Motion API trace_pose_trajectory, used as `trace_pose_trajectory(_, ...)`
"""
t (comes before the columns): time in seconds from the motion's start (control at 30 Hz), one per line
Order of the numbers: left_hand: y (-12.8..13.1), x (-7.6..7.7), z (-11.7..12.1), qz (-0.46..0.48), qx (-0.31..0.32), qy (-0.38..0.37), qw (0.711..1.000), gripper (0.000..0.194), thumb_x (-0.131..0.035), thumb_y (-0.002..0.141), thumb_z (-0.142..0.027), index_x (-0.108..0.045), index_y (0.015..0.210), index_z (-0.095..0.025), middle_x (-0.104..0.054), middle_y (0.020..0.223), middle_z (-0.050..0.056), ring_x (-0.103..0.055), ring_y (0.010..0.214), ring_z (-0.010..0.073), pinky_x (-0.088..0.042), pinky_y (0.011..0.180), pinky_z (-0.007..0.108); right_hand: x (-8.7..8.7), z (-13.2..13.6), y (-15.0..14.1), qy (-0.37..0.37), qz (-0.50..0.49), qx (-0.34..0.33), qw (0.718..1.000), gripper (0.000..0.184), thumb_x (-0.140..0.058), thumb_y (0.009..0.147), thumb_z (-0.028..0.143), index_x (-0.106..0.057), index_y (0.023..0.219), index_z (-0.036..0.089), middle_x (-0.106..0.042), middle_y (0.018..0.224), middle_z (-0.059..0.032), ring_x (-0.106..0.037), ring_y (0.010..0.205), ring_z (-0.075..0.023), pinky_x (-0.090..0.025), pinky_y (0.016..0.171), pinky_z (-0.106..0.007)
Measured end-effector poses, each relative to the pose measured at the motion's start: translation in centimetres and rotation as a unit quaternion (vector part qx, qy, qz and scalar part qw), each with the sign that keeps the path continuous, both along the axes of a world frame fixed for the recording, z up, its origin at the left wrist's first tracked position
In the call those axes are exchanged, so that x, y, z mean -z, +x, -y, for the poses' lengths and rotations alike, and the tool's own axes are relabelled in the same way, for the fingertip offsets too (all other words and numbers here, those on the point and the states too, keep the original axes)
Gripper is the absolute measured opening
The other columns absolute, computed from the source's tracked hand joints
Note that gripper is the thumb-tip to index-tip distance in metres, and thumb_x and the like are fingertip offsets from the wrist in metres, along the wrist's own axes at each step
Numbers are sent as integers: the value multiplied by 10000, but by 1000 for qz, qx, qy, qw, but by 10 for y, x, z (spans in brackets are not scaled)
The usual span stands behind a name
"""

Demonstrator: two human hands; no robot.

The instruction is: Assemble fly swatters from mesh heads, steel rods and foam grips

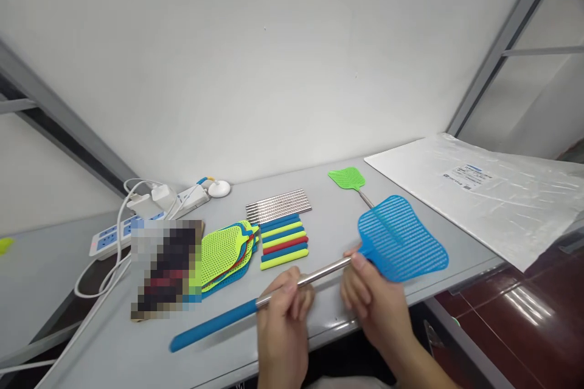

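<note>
Across both hands lies a fly swatter with a blue slotted head (pixel 401 240), a metal rod (pixel 326 270) and a blue handle grip (pixel 214 323). My left hand (pixel 285 310) is closed round the rod just above the grip. My right hand (pixel 369 285) pinches the rod where it meets the blue head. Past my hands on the table are a row of loose coloured handle grips (pixel 285 242), several bare metal rods (pixel 278 205) and a stack of swatter heads (pixel 223 254) in yellow-green, red and blue. Partly behind the blue head lies a green fly swatter (pixel 349 178).
A large white wrapped package (pixel 493 185) covers the table's right side and overhangs its front edge. Power strips (pixel 107 240) with white cables, a round white device (pixel 219 188) and a pixelated object (pixel 166 270) occupy the left. A wall closes the back.
</note>
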State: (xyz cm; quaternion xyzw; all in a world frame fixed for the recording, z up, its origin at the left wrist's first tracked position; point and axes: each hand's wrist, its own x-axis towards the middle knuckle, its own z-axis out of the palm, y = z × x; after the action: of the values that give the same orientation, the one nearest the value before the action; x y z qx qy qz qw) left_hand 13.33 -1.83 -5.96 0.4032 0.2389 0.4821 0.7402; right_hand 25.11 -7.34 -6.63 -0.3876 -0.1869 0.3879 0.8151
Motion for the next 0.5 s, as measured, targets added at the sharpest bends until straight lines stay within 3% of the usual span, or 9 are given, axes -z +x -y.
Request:
trace_pose_trajectory(0.1,-19,-7,-9,13,-63,37,997,431,-547,883,-265,-336,516,-185,-287,544,-32,-314,525,113,-328,521,265,-8,2,14,16,4,51,999,188,-712,848,346,-676,866,163,-299,438,118,-262,359,-41,-339,404,-196)
trace_pose_trajectory(0.3,-44,-14,-16,-26,-145,114,982,414,-515,908,-284,-399,524,-179,-338,547,-13,-385,569,131,-355,563,287,-12,8,11,20,43,17,999,179,-696,867,338,-688,894,161,-344,441,102,-313,372,-45,-383,440,-211)
trace_pose_trajectory(0.5,-75,-38,-35,-5,-284,35,958,457,-482,890,-262,-220,527,-171,-229,505,-35,-259,475,96,-319,503,243,-28,12,55,44,-17,157,986,170,-769,787,274,-662,811,144,-273,463,121,-246,387,-25,-321,409,-168)
